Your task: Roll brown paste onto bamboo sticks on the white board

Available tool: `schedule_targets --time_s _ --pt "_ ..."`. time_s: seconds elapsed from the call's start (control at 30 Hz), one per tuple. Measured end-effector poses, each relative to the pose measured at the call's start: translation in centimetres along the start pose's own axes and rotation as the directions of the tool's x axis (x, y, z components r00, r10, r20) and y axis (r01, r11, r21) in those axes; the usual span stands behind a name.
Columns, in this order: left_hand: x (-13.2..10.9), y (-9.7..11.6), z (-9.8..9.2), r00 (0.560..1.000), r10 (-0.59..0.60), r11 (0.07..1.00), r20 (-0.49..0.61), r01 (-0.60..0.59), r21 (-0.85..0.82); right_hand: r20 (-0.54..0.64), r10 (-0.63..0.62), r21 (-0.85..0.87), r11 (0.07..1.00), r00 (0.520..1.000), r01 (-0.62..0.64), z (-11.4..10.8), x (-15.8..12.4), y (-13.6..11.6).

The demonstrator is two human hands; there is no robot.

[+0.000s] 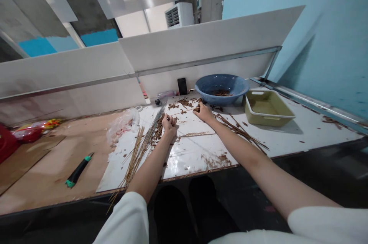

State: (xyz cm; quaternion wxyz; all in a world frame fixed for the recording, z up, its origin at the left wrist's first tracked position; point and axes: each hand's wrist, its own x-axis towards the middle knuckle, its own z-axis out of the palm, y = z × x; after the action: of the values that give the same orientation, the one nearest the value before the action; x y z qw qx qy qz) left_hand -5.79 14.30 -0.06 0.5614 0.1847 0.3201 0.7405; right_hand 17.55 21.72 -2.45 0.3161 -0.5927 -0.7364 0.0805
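My left hand (169,124) is closed in a fist on a thin stick (184,112) that runs right towards my right hand. My right hand (203,112) rests on the white board (195,152), fingers curled over brown bits (197,109) on the same stick; its fingertips are hidden. A bundle of thin bamboo sticks (135,155) lies fanned out left of my left hand. More brown-coated sticks (241,131) lie right of my right forearm. Brown scraps (184,103) litter the board beyond both hands.
A blue basin (222,87) with brown scraps stands at the back, a shallow olive tray (268,107) to its right. A dark phone (182,86) leans on the white partition. A clear plastic bag (123,125) and a green-handled knife (78,170) lie at left.
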Motion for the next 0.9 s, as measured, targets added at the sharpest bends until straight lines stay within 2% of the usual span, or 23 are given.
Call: schedule_targets --time_s 0.37,0.63,0.9 --pt "0.1 0.1 -0.1 0.999 -0.042 0.999 0.007 0.042 0.009 0.049 -0.053 0.01 0.999 0.997 0.052 0.9 0.7 0.8" --pt "0.1 0.0 -0.1 0.999 -0.034 0.999 0.003 0.034 0.008 -0.003 -0.032 0.033 0.999 0.999 0.032 0.7 0.7 0.9" --pt "0.1 -0.1 0.0 1.0 -0.011 0.999 -0.017 0.012 0.052 -0.046 0.044 0.046 0.998 0.998 -0.042 1.0 1.1 0.8"
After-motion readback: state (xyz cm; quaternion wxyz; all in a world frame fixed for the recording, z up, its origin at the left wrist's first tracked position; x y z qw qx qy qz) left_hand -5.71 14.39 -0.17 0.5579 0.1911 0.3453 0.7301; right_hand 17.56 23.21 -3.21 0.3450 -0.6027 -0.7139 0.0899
